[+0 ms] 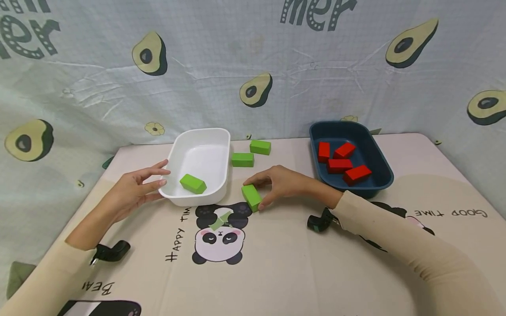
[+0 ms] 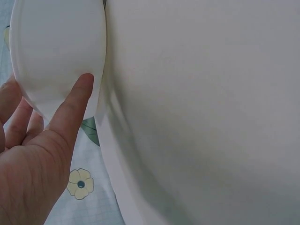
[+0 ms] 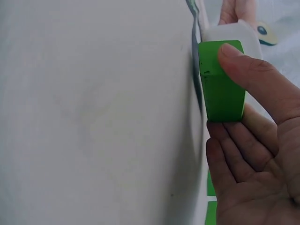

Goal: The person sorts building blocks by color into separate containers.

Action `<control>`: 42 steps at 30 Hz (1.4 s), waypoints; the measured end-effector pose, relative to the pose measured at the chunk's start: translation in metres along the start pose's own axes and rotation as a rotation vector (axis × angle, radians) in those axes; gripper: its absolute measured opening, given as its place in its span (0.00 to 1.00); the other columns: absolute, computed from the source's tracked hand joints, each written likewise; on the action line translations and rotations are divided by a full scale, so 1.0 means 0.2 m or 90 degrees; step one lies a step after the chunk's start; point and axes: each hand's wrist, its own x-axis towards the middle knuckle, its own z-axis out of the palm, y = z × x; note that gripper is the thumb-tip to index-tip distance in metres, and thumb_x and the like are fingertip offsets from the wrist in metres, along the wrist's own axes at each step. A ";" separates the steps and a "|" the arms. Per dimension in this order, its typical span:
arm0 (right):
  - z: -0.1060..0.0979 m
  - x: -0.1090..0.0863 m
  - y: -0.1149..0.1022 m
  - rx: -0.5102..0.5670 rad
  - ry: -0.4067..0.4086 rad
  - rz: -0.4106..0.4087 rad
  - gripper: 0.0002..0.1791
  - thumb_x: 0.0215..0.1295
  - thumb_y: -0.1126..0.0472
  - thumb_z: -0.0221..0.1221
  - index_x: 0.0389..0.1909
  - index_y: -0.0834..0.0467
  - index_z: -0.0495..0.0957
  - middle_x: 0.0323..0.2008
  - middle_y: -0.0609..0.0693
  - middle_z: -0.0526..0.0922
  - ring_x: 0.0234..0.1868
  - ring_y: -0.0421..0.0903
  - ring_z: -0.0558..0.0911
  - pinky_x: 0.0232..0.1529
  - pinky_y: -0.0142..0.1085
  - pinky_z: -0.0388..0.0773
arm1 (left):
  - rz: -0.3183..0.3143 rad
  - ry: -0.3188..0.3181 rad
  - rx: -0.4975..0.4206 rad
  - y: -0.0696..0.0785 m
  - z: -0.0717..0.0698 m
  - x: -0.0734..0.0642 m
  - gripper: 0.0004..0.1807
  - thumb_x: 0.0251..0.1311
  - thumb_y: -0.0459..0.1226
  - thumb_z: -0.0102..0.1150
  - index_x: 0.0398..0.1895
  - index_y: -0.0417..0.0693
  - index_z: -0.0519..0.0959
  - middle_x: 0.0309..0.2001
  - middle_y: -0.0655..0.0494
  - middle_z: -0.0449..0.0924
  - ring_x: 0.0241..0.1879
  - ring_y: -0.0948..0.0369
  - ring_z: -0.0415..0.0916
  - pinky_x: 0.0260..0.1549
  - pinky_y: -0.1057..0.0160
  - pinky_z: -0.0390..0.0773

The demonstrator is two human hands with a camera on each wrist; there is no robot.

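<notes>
Green rectangular block (image 1: 251,198) — pinched by right hand (image 1: 285,182), beside white plastic tub (image 1: 203,153). Left hand (image 1: 128,192), fingers extended, touches tub. One green block (image 1: 193,184) inside; held block, two loose green blocks (image 1: 243,160) apparently remain. Four red blocks (image 1: 339,166) occupy dark-blue plastic tub (image 1: 336,131).

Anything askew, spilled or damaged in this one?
One small thing: the green block in the right grip shows small dark marks along one edge in the right wrist view, breaking its otherwise plain green; scuffs or dirt, I can't tell. Nothing looks spilled.
</notes>
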 end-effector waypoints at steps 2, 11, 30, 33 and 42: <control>-0.01 -0.01 -0.01 0.009 -0.005 0.004 0.37 0.48 0.56 0.80 0.63 0.49 0.81 0.58 0.42 0.84 0.58 0.39 0.81 0.65 0.35 0.76 | 0.001 -0.001 0.005 0.00 0.00 0.00 0.30 0.70 0.35 0.61 0.71 0.32 0.66 0.83 0.58 0.41 0.78 0.42 0.47 0.51 0.64 0.84; -0.06 -0.03 -0.06 0.003 0.000 -0.014 0.38 0.48 0.55 0.80 0.64 0.49 0.80 0.58 0.41 0.83 0.59 0.46 0.82 0.66 0.39 0.75 | -0.006 -0.001 0.005 0.01 0.00 0.00 0.31 0.71 0.35 0.60 0.72 0.31 0.63 0.83 0.59 0.41 0.77 0.42 0.50 0.52 0.64 0.83; -0.12 -0.05 -0.15 0.033 0.029 -0.027 0.38 0.48 0.53 0.80 0.63 0.50 0.80 0.62 0.44 0.81 0.63 0.49 0.80 0.69 0.41 0.73 | 0.000 -0.001 0.004 0.00 -0.01 0.00 0.32 0.69 0.37 0.63 0.71 0.33 0.66 0.83 0.57 0.42 0.62 0.69 0.71 0.53 0.62 0.83; -0.12 -0.05 -0.15 0.034 0.034 -0.029 0.38 0.48 0.54 0.80 0.64 0.50 0.80 0.62 0.45 0.81 0.64 0.50 0.79 0.69 0.41 0.73 | 0.001 -0.002 0.001 0.00 0.00 0.00 0.31 0.69 0.37 0.63 0.71 0.33 0.67 0.83 0.57 0.41 0.63 0.67 0.71 0.52 0.63 0.83; -0.14 -0.04 -0.17 0.040 0.037 -0.036 0.39 0.48 0.53 0.80 0.64 0.50 0.80 0.62 0.45 0.81 0.63 0.51 0.80 0.68 0.45 0.74 | -0.001 -0.003 -0.016 0.00 0.00 0.00 0.31 0.69 0.36 0.64 0.71 0.33 0.66 0.83 0.57 0.41 0.73 0.51 0.61 0.52 0.63 0.83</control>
